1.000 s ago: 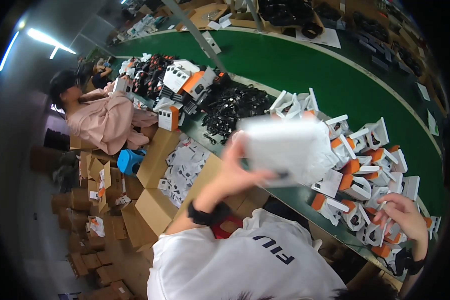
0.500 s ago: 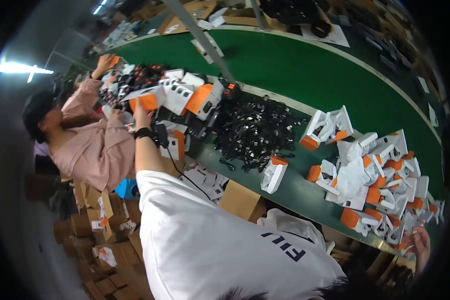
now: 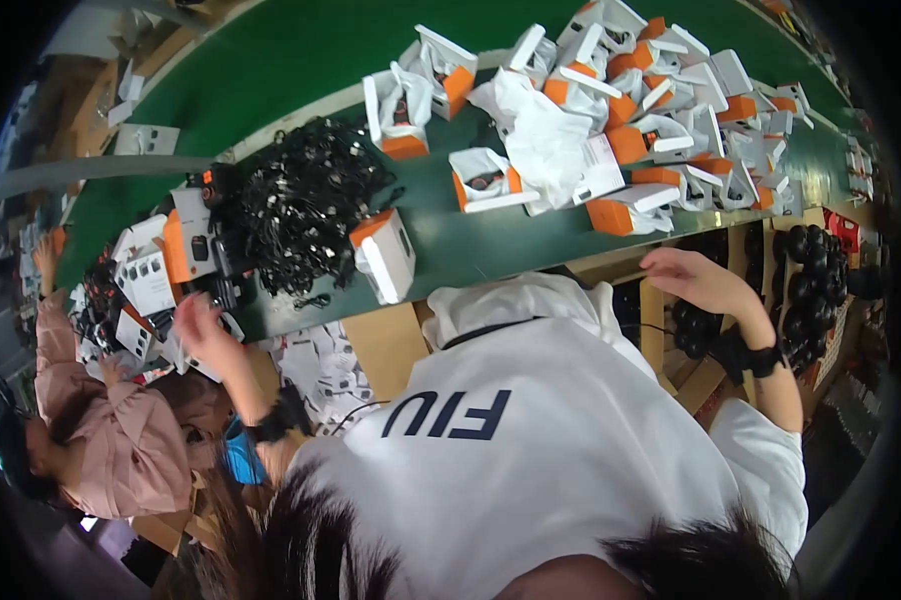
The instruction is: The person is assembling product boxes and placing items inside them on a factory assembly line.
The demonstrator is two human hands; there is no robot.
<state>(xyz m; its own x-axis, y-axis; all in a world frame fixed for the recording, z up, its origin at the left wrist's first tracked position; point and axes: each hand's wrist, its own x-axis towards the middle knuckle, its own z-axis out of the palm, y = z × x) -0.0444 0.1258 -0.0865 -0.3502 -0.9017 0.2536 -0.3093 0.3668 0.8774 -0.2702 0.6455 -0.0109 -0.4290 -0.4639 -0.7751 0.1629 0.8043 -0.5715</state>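
Observation:
My left hand (image 3: 207,328) is raised at the near left edge of the workbench, beside a cluster of white and orange boxes (image 3: 147,282). Its fingers are apart, a little smeared, and hold nothing that I can see. My right hand (image 3: 699,280) hovers over the bench's near edge on the right, palm down, fingers loosely stretched and holding nothing. Nearest to it are open orange-and-white boxes (image 3: 626,215) with white bags and small dark devices inside. A single white box with an orange end (image 3: 386,255) stands tilted between my hands, next to a heap of black cables (image 3: 306,205).
A co-worker in a pink top (image 3: 121,430) reaches over the bench at the left. Several open boxes (image 3: 661,95) crowd the green bench (image 3: 471,245) at the right. Below its edge are a brown carton (image 3: 386,350) and round black items (image 3: 806,290).
My left hand has let go of the orange-and-white box and drawn back toward me. My right hand has left the open boxes at the right. The view has swung to the right.

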